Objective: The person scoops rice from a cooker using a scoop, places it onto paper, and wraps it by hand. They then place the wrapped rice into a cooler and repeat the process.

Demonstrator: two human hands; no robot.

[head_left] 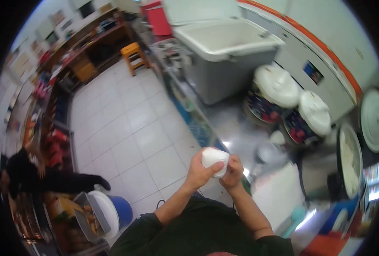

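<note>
My left hand (200, 171) wraps round a white rounded packet (214, 158), with the thumb pressed across its front. The fingers of my right hand (233, 173) are closed on the packet's right side. I hold it in front of my body, above the near edge of the steel counter (230, 121). What the packet contains does not show. To the right of my hands, a white sheet or cloth (279, 192) lies on the counter. A turquoise utensil (295, 219) rests at its lower right.
A grey cooler (223, 74) stands open at the back. Two pots with white lids (277, 85) are beside it. An open container of white food, likely rice (350, 164), is at right. A yellow stool (134, 57) stands on the tiles. A person in black (53, 177) is at left.
</note>
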